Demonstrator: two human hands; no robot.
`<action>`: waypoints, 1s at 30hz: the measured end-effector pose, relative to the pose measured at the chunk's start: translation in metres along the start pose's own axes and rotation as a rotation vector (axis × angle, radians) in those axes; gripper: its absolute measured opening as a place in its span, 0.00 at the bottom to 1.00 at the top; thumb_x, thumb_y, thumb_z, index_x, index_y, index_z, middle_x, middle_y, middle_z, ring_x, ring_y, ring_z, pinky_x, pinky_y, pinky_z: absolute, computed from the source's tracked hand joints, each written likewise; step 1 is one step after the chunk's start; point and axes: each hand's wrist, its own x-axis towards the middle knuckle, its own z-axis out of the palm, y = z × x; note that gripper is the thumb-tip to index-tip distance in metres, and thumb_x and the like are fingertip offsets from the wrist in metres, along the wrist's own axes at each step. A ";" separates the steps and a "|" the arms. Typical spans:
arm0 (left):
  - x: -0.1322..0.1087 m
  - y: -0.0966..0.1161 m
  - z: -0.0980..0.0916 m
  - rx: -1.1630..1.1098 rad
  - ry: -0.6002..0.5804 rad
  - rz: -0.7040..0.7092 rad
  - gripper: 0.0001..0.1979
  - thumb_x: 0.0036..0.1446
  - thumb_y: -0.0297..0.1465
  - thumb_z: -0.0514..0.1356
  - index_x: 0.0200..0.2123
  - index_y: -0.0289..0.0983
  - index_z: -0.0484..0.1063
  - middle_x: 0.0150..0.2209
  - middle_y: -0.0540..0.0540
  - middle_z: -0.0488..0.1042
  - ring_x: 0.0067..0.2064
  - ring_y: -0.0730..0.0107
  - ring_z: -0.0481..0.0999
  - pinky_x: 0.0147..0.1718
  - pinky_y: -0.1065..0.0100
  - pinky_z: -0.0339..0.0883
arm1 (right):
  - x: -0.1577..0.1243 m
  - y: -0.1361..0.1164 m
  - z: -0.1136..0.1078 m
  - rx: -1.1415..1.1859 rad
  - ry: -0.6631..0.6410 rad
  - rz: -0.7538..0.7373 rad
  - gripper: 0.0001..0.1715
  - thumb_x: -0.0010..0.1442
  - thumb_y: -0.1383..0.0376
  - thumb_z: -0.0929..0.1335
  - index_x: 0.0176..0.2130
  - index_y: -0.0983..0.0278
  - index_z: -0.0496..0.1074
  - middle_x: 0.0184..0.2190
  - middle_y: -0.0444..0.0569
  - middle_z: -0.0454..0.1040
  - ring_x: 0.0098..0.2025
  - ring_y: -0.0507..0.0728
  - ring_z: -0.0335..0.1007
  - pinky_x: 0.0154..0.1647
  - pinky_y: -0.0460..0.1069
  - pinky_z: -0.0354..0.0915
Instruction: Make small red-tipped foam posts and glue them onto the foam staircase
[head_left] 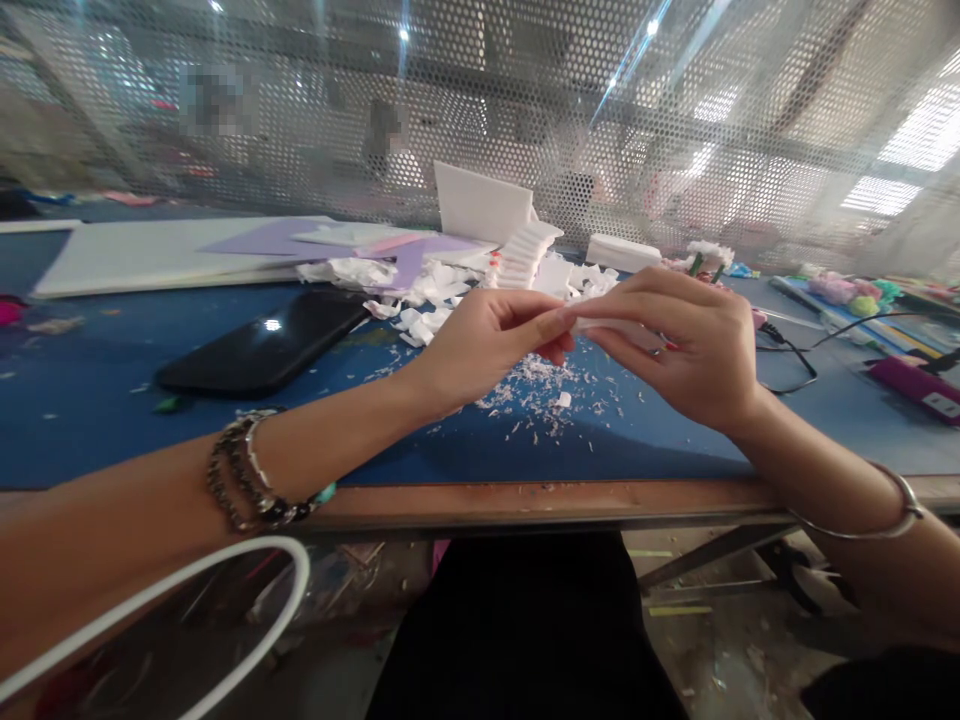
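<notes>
My left hand [480,345] is closed in a pinch, its thumb and fingertips on one end of a small white piece [611,326] that looks like foam or paper. Fingers of my right hand [697,335] close over the same piece from the other side, so much of it is hidden. Below both hands, fine white shavings [536,390] lie scattered on the blue table top [420,440]. Behind them is a heap of torn white scraps [427,310], beside a row of white strips [525,255] with a few orange-red spots.
A black phone [262,345] lies at the left. White and purple sheets [150,255] are stacked behind it, and a white board [484,205] leans near the perforated metal screen [525,80]. Pompoms [840,288], a black cable [806,365] and a purple power strip [915,385] sit at the right.
</notes>
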 end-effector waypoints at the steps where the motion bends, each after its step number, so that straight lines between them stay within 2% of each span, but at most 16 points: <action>1: 0.000 0.000 0.000 0.009 0.001 0.000 0.09 0.55 0.33 0.59 0.26 0.35 0.73 0.22 0.51 0.72 0.26 0.77 0.71 0.28 0.75 0.68 | -0.001 0.001 0.001 -0.017 0.008 -0.025 0.09 0.59 0.67 0.64 0.38 0.58 0.73 0.32 0.43 0.74 0.34 0.49 0.71 0.35 0.46 0.67; 5: 0.000 0.000 -0.001 0.009 0.002 -0.010 0.10 0.54 0.35 0.60 0.25 0.35 0.73 0.22 0.51 0.72 0.25 0.77 0.71 0.28 0.73 0.67 | -0.003 0.003 0.003 -0.079 0.026 -0.111 0.09 0.60 0.67 0.64 0.39 0.59 0.72 0.33 0.44 0.74 0.35 0.50 0.70 0.35 0.47 0.67; 12: 0.000 0.000 0.001 -0.024 -0.021 -0.005 0.10 0.54 0.34 0.60 0.24 0.35 0.73 0.22 0.51 0.72 0.24 0.79 0.70 0.28 0.75 0.67 | -0.005 0.005 0.001 -0.143 -0.013 -0.204 0.07 0.60 0.69 0.64 0.39 0.62 0.70 0.32 0.45 0.72 0.35 0.51 0.67 0.38 0.48 0.66; 16: 0.000 0.001 0.002 -0.007 -0.021 -0.013 0.10 0.54 0.33 0.59 0.24 0.36 0.72 0.23 0.51 0.72 0.25 0.77 0.71 0.29 0.73 0.68 | -0.002 0.004 0.001 -0.097 0.016 -0.165 0.06 0.60 0.69 0.64 0.37 0.61 0.70 0.31 0.44 0.72 0.35 0.50 0.68 0.37 0.47 0.66; 22: 0.000 0.001 -0.001 -0.047 0.003 -0.013 0.10 0.54 0.33 0.59 0.23 0.35 0.72 0.22 0.51 0.71 0.24 0.78 0.69 0.27 0.75 0.67 | -0.001 0.003 0.001 -0.067 0.025 -0.109 0.08 0.60 0.69 0.64 0.39 0.61 0.71 0.34 0.45 0.73 0.35 0.49 0.70 0.35 0.46 0.67; 30: -0.002 0.003 0.002 -0.076 -0.010 -0.034 0.09 0.54 0.29 0.58 0.23 0.34 0.72 0.22 0.53 0.70 0.25 0.82 0.69 0.27 0.78 0.66 | -0.004 0.006 0.000 -0.195 0.014 -0.202 0.07 0.59 0.70 0.64 0.40 0.64 0.69 0.33 0.45 0.72 0.37 0.51 0.67 0.38 0.48 0.66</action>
